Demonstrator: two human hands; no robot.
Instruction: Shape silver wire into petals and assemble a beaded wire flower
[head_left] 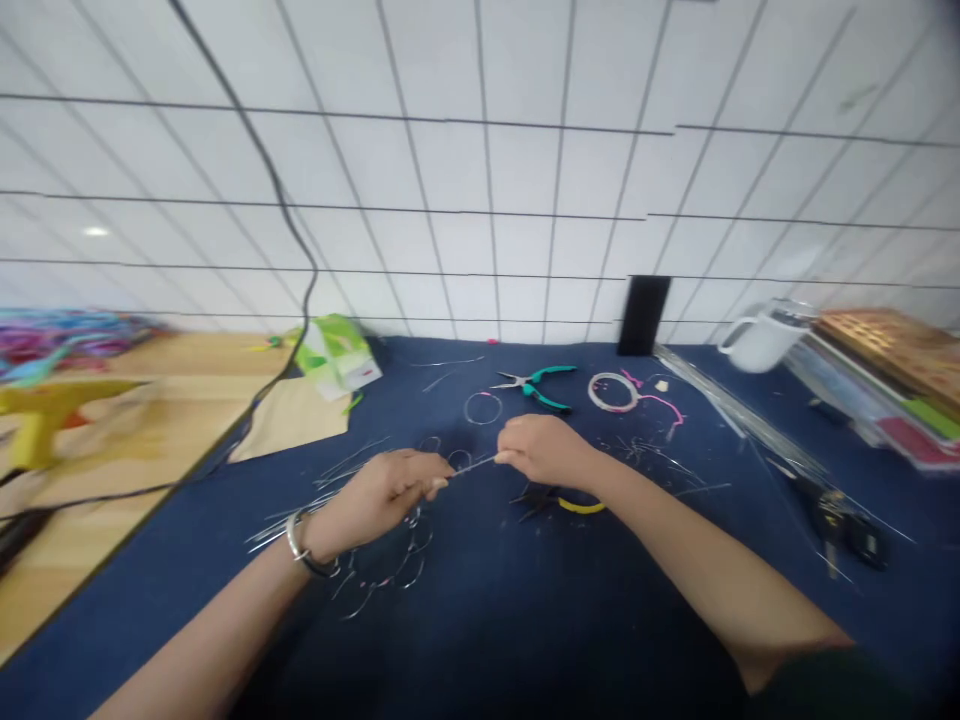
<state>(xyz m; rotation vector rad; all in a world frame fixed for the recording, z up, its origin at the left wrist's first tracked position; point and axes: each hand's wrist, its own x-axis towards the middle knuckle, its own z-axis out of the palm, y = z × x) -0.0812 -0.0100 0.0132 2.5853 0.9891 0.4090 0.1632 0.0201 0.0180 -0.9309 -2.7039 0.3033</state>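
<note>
A thin silvery wire (474,465) runs between my two hands above the dark blue cloth. My left hand (390,490), with a bracelet at the wrist, pinches its left end. The right end is pinched in the fingers of my right hand (544,450). Below my left hand lies a piece of wire bent into several loops (382,580), partly covered by the hand. Pliers with a yellow handle (579,506) lie partly hidden under my right forearm. Beyond my hands are teal-handled pliers (534,383) and a wire ring (482,408).
Loose wires (300,515) lie at left, near a yellow glue gun (45,410) and a dark cable (274,180). A white ring with pink wire (613,392), a black phone-like slab (643,315), a white mug (769,338) and keys (832,520) are at right.
</note>
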